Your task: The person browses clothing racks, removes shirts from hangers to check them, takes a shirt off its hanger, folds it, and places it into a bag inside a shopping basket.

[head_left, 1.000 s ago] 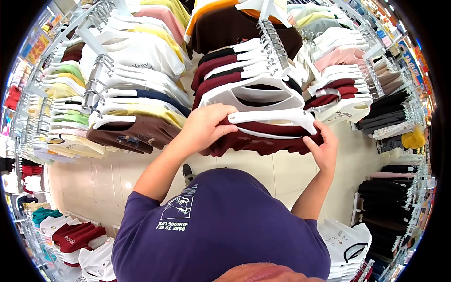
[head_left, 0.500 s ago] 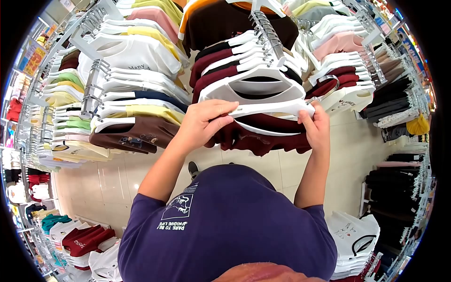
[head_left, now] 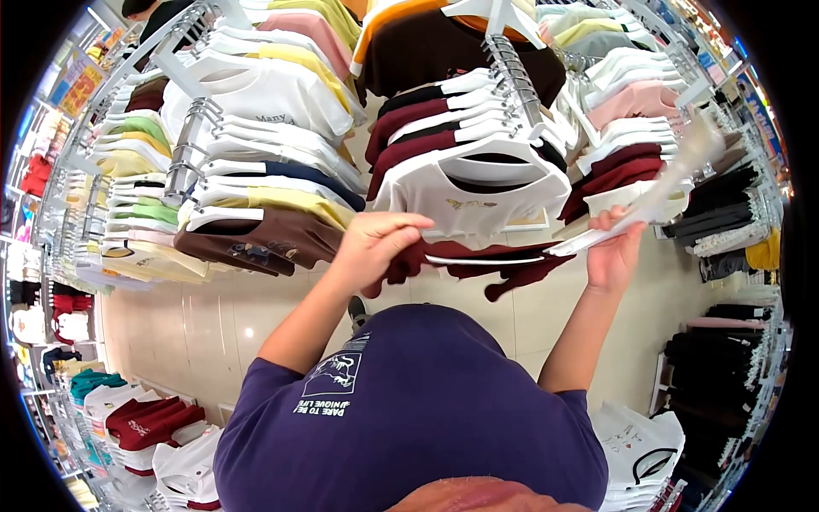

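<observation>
My left hand (head_left: 380,247) is closed in a pinch on the left end of a maroon shirt (head_left: 503,273). The shirt sags between my hands, with a pale strip along its upper edge. At the right, my right hand (head_left: 616,254) has its fingers wrapped round a white hanger (head_left: 636,213). One end of the hanger lies by the shirt's right side, while the other sticks up to the right, smeared by motion. Just beyond my hands hangs a white T-shirt (head_left: 473,200) with a small print, at the front of the middle rack.
Behind the white T-shirt, a metal rail (head_left: 516,81) carries maroon, black and white shirts. A brown shirt (head_left: 256,239) fronts the left rack. Folded maroon shirts (head_left: 149,422) lie lower left, and white ones (head_left: 640,435) lower right. Part of a person (head_left: 162,21) shows far left.
The hanger, level between both hands before, has swung out to the right and up in my right hand. My left hand has come off it. The maroon shirt is lower, uncovering the white T-shirt.
</observation>
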A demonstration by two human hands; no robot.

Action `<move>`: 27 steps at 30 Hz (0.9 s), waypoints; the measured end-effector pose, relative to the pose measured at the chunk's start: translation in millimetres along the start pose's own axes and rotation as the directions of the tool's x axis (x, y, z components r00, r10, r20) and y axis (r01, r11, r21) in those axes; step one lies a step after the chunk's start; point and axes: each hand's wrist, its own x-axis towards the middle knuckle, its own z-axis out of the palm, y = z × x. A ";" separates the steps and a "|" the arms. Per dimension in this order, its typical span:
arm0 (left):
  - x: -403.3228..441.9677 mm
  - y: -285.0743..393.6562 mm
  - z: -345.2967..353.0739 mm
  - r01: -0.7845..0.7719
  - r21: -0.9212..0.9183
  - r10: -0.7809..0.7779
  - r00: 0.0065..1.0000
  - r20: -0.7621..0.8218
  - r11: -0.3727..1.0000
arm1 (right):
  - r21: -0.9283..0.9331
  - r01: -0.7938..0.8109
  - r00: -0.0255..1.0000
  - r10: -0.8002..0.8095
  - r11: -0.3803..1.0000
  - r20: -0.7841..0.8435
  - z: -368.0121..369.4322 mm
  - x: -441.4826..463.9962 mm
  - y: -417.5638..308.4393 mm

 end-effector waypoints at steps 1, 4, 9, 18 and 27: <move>-3.4 9.2 3.6 0.141 -0.057 -0.138 0.989 0.053 0.988 | 0.137 0.021 1.000 -0.020 0.990 -0.007 5.7 3.1 0.7; -3.6 7.9 7.9 -0.016 0.020 0.013 0.984 0.176 1.000 | 0.480 0.040 0.997 -0.067 0.876 0.038 1.4 17.2 -2.7; -2.7 13.1 8.3 -0.222 0.179 0.168 0.947 0.273 0.959 | 0.401 0.068 0.994 -0.099 0.913 0.056 8.0 28.8 -14.0; -11.5 29.5 14.0 -0.184 0.154 0.124 0.934 0.336 0.971 | -0.890 0.133 0.959 0.170 0.436 0.226 14.4 41.7 28.9; -14.7 33.6 15.3 -0.228 0.241 0.170 0.955 0.242 0.943 | -0.944 0.185 0.868 0.404 0.272 0.287 40.0 82.6 59.0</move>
